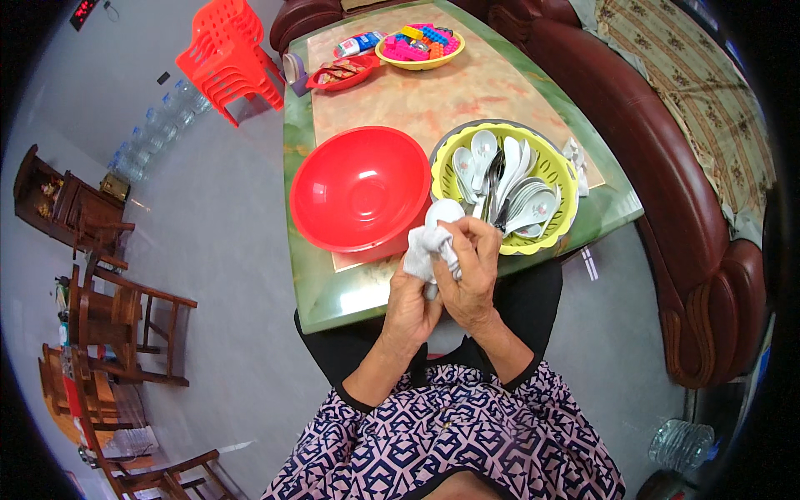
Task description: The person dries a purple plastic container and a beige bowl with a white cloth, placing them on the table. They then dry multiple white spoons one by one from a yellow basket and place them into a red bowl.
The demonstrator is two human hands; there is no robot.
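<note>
In front of me, over the table's near edge, a white soup spoon (pixel 446 210) is partly wrapped in a white cloth (pixel 423 252). My left hand (pixel 410 310) is closed around the lower part of the cloth and the spoon's handle, which is mostly hidden. From the right, my right hand (pixel 472 275) pinches the cloth against the spoon just under its bowl. Beyond my hands, a yellow-green slotted basket (pixel 563 179) holds several white spoons (pixel 533 207) and some dark-handled cutlery (pixel 493 179). Left of it stands a large red basin (pixel 367 185) with nothing in it.
On the marble-patterned table (pixel 333 302) stand a yellow bowl of toy bricks (pixel 421 43), a red dish of packets (pixel 340 75) and a tape roll (pixel 293 68). Another white cloth (pixel 577 165) lies by the basket. A leather sofa (pixel 658 183) flanks the right; red stools (pixel 229 58) stand left.
</note>
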